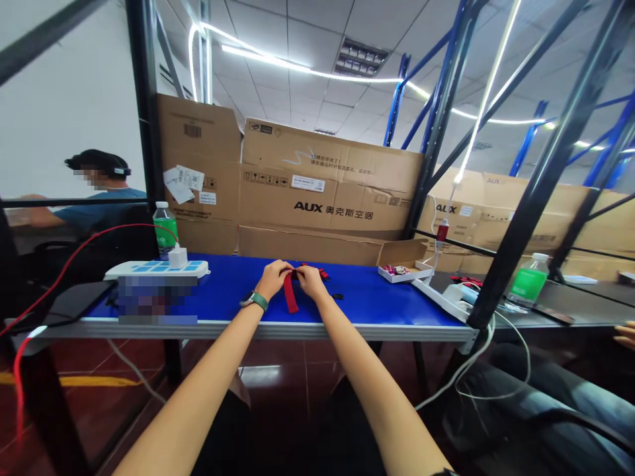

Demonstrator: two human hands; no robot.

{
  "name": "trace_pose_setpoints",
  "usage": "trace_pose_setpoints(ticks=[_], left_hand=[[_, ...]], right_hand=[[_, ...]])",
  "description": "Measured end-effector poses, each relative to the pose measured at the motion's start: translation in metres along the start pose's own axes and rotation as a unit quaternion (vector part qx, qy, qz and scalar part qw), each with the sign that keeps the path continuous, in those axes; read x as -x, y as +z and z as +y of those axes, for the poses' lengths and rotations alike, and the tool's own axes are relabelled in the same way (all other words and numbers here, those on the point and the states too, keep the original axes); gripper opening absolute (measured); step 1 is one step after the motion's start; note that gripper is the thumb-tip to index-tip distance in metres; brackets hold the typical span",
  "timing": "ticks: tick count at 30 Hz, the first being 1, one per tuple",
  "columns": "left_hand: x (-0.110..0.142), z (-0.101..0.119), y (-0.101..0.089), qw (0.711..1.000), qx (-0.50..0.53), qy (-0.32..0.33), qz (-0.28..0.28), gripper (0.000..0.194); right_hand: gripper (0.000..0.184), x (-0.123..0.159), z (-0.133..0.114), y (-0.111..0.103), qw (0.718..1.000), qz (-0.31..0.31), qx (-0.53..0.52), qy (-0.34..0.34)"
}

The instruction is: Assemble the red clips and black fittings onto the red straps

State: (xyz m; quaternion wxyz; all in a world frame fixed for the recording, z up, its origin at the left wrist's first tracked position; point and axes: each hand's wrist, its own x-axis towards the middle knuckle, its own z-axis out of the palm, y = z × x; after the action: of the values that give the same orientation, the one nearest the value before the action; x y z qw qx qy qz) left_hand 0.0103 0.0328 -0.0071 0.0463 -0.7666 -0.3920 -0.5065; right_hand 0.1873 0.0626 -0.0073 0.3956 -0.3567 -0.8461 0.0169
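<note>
Over the blue tabletop, my left hand [272, 280] and my right hand [311, 281] meet with their fingertips pinched close together. Both grip the top end of a red fabric strip [291, 295], whose loose end hangs down toward the table's front edge. Something dark shows between the fingertips, too small to make out. Behind my right hand lie more red and black pieces [323, 273], partly hidden by it. A small black item [338, 296] rests just to the right of that hand. A watch with a green band [258, 301] is on my left wrist.
A power strip [124, 270] with a white charger [177, 256] and a green-labelled bottle [165, 228] stand at left. At right are an open small box [404, 271] and cables. Cardboard panels [327, 178] wall the back. People sit on both sides.
</note>
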Motion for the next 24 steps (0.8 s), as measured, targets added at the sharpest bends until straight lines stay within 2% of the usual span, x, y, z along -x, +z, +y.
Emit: trace_pose_setpoints(ticks=[6,10,13,17,21,24], left_hand=[[0.001,0.002,0.0,1.0,0.008,0.011,-0.002,0.02],[0.0,0.006,-0.001,1.0,0.011,0.014,0.0,0.02],[0.0,0.004,0.0,1.0,-0.003,0.014,0.014,0.02],[0.001,0.0,0.003,0.999,-0.027,-0.012,0.042,0.013],[0.002,0.003,0.006,1.0,-0.025,-0.004,-0.002,0.005],[0.001,0.005,0.007,1.0,-0.028,0.003,0.001,0.007]], right_hand=[[0.02,0.002,0.0,-0.002,0.99,0.052,-0.099,0.085],[0.019,0.004,0.0,-0.003,0.983,0.057,-0.145,0.098],[0.024,0.004,0.0,0.0,0.974,0.064,-0.202,0.084],[0.028,0.001,0.0,0.007,0.944,0.065,-0.3,0.118],[0.024,-0.002,-0.003,0.011,0.923,0.019,-0.348,0.162],[0.029,-0.001,-0.007,0.009,0.888,0.002,-0.414,0.198]])
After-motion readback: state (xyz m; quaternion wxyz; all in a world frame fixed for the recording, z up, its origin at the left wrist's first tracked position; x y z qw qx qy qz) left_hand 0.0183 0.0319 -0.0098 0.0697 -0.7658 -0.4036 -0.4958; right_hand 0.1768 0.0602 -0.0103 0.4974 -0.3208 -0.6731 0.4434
